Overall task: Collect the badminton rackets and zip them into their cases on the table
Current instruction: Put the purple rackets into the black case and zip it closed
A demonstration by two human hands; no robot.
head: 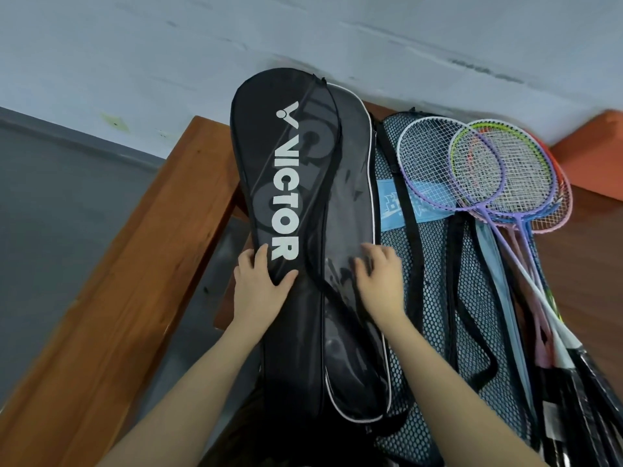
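Note:
A black racket case [286,203] with white VICTOR lettering lies lengthwise at the table's left side, its head end against the wall. My left hand [261,286] grips its left edge below the lettering. Fingers spread, my right hand [379,279] presses flat on the case's grey right side. To the right lie several rackets [485,176] with purple, green, pink, white and orange frames, heads fanned over one another, handles pointing toward me. They rest on a black mesh case [435,298] with blue lining.
The brown wooden table [586,257] stands against a pale wall [303,35]. A wooden bench or rail [128,281] runs along the left, with grey floor [50,197] beyond. An orange object [593,143] sits at the far right by the wall.

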